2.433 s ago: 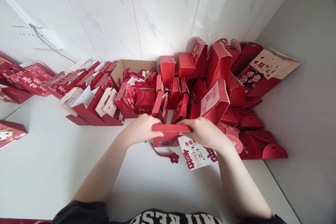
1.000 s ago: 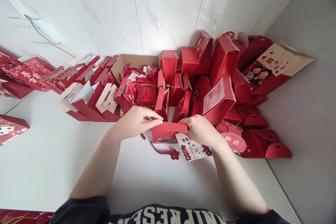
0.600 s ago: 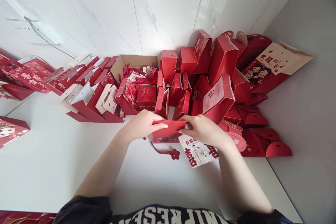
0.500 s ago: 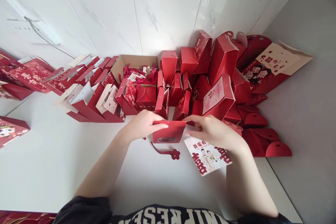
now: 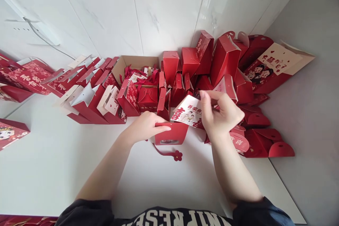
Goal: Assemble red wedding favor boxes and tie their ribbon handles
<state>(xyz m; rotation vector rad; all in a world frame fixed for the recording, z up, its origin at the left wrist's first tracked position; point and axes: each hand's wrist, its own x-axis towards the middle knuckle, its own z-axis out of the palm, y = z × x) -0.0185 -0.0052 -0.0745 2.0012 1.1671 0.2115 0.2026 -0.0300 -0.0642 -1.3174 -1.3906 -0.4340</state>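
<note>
My left hand rests on the small red box, which stands on the white counter directly beneath it. The left fingers lie pressed together and flat along the box's top flap. My right hand is raised just right of the box, clear of the counter. Its fingers pinch the printed card by its right edge (red characters and a drawn couple on its face). The card is tilted, with its lower edge close above the box's top right corner; I cannot tell whether card and box touch. A red ribbon with a flower-shaped end lies on the counter, just nearer to me than the left fingers. Beyond both sets of fingers, a heap of red boxes leans against the tiled wall. Beyond the left fingers sits an open cardboard box with ribbons inside. To its left, folded cartons lie in a row.
</note>
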